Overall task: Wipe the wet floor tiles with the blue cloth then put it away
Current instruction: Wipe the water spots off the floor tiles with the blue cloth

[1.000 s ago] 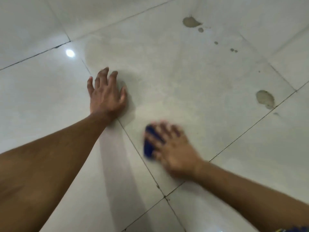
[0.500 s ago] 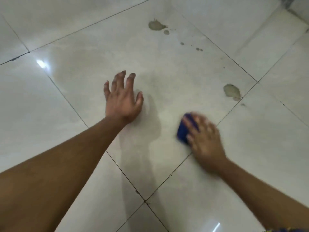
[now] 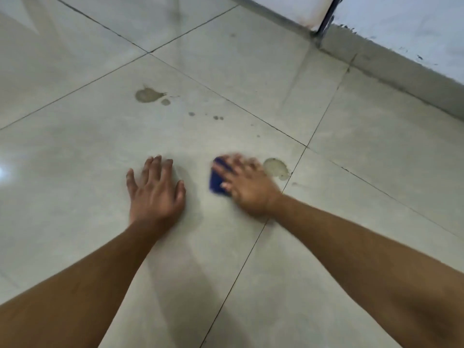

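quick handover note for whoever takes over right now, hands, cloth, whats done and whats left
Left hand: flat on the tile, fingers spread, holding nothing.
Right hand: pressing the cloth onto the same tile, blurred mid-wipe.
Done: hard to tell; the tile near the hands looks smeared.
Left: puddle just right of the right hand, farther puddle, and small drops beyond. Then put the cloth away; no storage place is in view.

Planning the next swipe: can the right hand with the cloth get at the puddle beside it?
Probably yes: the right hand presses the blue cloth beside the puddle, with bare tile between.
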